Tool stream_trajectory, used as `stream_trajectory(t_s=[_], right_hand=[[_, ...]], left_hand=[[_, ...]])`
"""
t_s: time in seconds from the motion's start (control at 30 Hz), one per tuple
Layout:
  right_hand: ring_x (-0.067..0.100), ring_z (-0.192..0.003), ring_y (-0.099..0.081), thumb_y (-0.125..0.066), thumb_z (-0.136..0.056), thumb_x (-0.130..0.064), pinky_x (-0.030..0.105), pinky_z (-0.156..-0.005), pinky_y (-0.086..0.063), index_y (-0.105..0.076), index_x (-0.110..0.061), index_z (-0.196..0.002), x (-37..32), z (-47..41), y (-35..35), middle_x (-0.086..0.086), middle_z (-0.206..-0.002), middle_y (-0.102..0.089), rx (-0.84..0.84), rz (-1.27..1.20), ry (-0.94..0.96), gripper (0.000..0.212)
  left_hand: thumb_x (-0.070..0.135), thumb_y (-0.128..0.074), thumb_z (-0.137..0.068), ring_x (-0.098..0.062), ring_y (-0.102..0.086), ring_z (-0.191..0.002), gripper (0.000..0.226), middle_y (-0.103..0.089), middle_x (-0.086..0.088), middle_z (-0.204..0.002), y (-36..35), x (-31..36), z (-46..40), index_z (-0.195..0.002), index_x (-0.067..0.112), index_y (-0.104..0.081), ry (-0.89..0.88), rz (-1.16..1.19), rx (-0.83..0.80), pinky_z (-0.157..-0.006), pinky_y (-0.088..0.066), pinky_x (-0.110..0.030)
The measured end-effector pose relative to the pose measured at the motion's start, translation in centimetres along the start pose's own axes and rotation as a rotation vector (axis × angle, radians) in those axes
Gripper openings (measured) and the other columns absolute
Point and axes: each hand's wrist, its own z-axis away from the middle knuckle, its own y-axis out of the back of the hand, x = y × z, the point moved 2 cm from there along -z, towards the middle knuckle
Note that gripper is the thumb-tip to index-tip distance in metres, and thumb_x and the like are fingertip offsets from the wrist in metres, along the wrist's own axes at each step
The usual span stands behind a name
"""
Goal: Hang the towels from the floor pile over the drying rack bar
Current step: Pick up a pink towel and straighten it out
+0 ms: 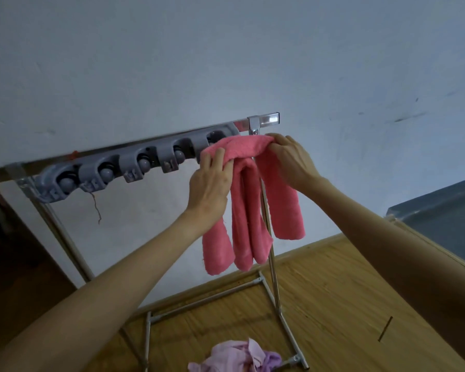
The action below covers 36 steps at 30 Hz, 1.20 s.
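The pink towel (pixel 249 200) is draped over the right end of the rack bar (pixel 263 120), bunched into uneven folds, so it could slide off toward the longer hanging side if released now (the bar looks slick). The left hand (pixel 210 187) lies on the towel's left fold, fingers fairly straight, pressing it. The right hand (pixel 290 161) curls its fingers round the top fold. A lilac pile (pixel 236 357) waits on the floor (pixel 333 291).
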Motion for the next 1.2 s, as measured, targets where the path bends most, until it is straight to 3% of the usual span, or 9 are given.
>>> stream_trajectory(t_s=[0.17, 0.33, 0.57, 0.77, 0.87, 0.97, 1.03, 1.1, 1.2], right_hand=[[0.035, -0.101, -0.056, -0.048, -0.065, 0.014, 0.040, -0.083, -0.049, -0.063, -0.003, -0.111, 0.0, 2.1, -1.6, 0.012, -0.134, -0.053, -0.067, -0.044, 0.075, 0.052], [0.037, -0.103, -0.056, -0.047, -0.063, 0.015, 0.042, -0.089, -0.047, -0.061, -0.004, -0.118, 0.1, 2.2, -1.8, 0.012, -0.137, -0.051, -0.062, -0.054, 0.113, 0.060], [0.037, -0.095, -0.058, -0.054, -0.070, 0.012, 0.044, -0.083, -0.048, -0.064, -0.006, -0.114, 0.3, 1.6, -1.8, 0.012, -0.131, -0.056, 0.047, -0.042, 0.106, 0.048], [0.035, -0.103, -0.056, -0.051, -0.084, 0.000, 0.043, -0.080, -0.051, -0.059, -0.007, -0.121, -0.6, 4.6, -3.3, 0.013, -0.134, -0.051, 0.020, -0.051, 0.157, 0.039], [0.020, -0.103, -0.055, -0.047, -0.091, -0.010, 0.038, -0.077, -0.050, -0.047, -0.019, -0.132, -1.1, 6.0, -4.1, 0.003, -0.137, -0.047, 0.017, -0.210, 0.018, 0.042], [0.010, -0.090, -0.054, -0.055, -0.087, -0.012, 0.033, -0.069, -0.049, -0.027, -0.026, -0.135, -1.6, 7.5, -5.5, 0.003, -0.133, -0.048, 0.044, -0.427, -0.112, 0.058], [0.008, -0.084, -0.054, -0.062, -0.081, -0.012, 0.032, -0.065, -0.050, -0.024, -0.016, -0.136, -1.7, 8.3, -6.7, 0.001, -0.128, -0.051, 0.058, -0.495, -0.213, 0.067], [0.008, -0.082, -0.055, -0.064, -0.077, -0.016, 0.032, -0.065, -0.051, -0.034, -0.014, -0.132, -1.5, 8.7, -7.8, -0.005, -0.121, -0.054, 0.027, -0.523, -0.339, 0.063], [0.022, -0.076, -0.058, -0.055, -0.074, -0.020, 0.045, -0.067, -0.052, -0.053, -0.014, -0.096, -1.4, 9.6, -9.6, 0.002, -0.092, -0.060, -0.066, -0.498, -0.377, 0.023]], left_hand=[[-0.009, -0.077, -0.049, -0.030, -0.056, -0.086, 0.074, -0.056, -0.017, -0.120, -1.6, 1.0, 1.6, -0.120, 0.001, -0.058, 0.017, -0.035, -0.047, -0.054, -0.050, -0.029], [-0.014, -0.071, -0.054, -0.032, -0.055, -0.093, 0.077, -0.053, -0.017, -0.125, -2.4, 0.1, 0.8, -0.127, 0.002, -0.052, 0.100, 0.034, -0.011, -0.059, -0.052, -0.031], [-0.017, -0.067, -0.059, -0.033, -0.055, -0.090, 0.074, -0.051, -0.018, -0.130, -4.7, -1.3, 1.1, -0.129, 0.001, -0.051, 0.045, 0.047, 0.057, -0.058, -0.054, -0.033], [-0.012, -0.054, -0.079, -0.035, -0.053, -0.098, 0.067, -0.047, -0.021, -0.131, -8.0, -1.5, 4.1, -0.140, 0.009, -0.035, -0.021, 0.339, 0.035, -0.064, -0.057, -0.041], [-0.003, -0.051, -0.088, -0.031, -0.056, -0.100, 0.072, -0.049, -0.018, -0.129, -9.0, -1.2, 6.0, -0.147, 0.022, -0.018, -0.042, 0.487, 0.014, -0.067, -0.056, -0.039], [0.013, -0.055, -0.093, -0.018, -0.059, -0.097, 0.080, -0.050, -0.010, -0.131, -9.8, -0.6, 7.8, -0.151, 0.024, -0.001, 0.093, 0.720, -0.016, -0.069, -0.054, -0.028], [0.019, -0.063, -0.090, -0.011, -0.060, -0.087, 0.083, -0.055, -0.006, -0.123, -11.0, -0.3, 9.1, -0.151, 0.016, -0.007, 0.234, 0.824, -0.031, -0.069, -0.054, -0.023], [0.023, -0.067, -0.087, -0.010, -0.061, -0.082, 0.071, -0.059, 0.002, -0.111, -12.2, -0.1, 10.1, -0.146, 0.013, -0.027, 0.357, 0.900, -0.085, -0.070, -0.055, -0.025], [0.022, -0.065, -0.086, -0.011, -0.064, -0.081, 0.044, -0.064, 0.006, -0.098, -13.6, 0.2, 11.4, -0.126, 0.014, -0.051, 0.409, 0.977, -0.176, -0.072, -0.057, -0.035]])
